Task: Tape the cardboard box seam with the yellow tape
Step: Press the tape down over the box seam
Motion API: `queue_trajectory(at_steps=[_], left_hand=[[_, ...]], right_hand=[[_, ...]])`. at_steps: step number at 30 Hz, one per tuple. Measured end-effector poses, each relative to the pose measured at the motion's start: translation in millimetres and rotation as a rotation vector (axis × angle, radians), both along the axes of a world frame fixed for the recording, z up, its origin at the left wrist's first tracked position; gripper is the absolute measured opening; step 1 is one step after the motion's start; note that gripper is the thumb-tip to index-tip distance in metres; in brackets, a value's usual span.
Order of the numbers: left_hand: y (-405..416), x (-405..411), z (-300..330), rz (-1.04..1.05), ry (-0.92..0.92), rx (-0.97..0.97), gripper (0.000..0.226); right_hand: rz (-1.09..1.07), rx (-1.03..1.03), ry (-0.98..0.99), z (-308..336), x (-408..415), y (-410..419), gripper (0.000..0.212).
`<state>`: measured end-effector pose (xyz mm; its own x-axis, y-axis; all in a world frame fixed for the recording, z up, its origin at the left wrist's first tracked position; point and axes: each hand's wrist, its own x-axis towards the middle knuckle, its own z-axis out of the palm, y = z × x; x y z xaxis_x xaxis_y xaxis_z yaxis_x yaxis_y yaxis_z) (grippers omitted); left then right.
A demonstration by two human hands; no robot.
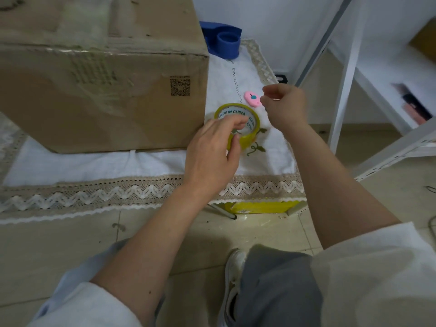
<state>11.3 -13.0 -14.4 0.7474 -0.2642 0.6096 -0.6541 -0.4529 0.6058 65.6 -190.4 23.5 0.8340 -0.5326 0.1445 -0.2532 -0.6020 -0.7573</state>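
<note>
The round roll of translucent yellow tape (pixel 237 125) lies just beside the large brown cardboard box (pixel 101 74). The left hand (pixel 212 152) grips it; the right hand (pixel 283 105) pinches something (probably the tape's end). Next, carry the strip to the box's seam.

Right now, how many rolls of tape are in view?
1. The yellow tape roll lies on the white cloth just right of the box, under the left hand. More could be hidden behind the box.
</note>
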Motion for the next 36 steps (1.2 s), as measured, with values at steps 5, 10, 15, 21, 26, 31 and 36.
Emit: queue_trajectory(at_steps=[5, 10, 15, 21, 26, 31, 36], left_hand=[[18, -2, 6, -0.011, -0.087, -0.037, 0.03], [47, -4, 18, 0.002, -0.233, -0.081, 0.022], [75, -2, 35, 0.106, -0.356, -0.154, 0.019], [113, 7, 76, 0.283, -0.438, -0.415, 0.024], [154, 37, 109, 0.398, -0.33, -0.291, 0.024], [173, 49, 105, 0.341, -0.199, -0.128, 0.027], [185, 50, 89, 0.268, -0.241, -0.01, 0.022]], right_hand=[[0.049, 0.042, -0.149, 13, -18, 33, 0.02], [0.085, 0.095, -0.375, 38, -31, 71, 0.019], [0.101, 0.036, -0.651, 59, -38, 108, 0.02], [0.213, -0.181, -0.882, 63, -40, 143, 0.019], [0.369, -0.345, -0.823, 64, -32, 164, 0.016], [0.495, -0.417, -0.757, 60, -23, 183, 0.017], [0.43, -0.477, -0.738, 55, -18, 199, 0.02]])
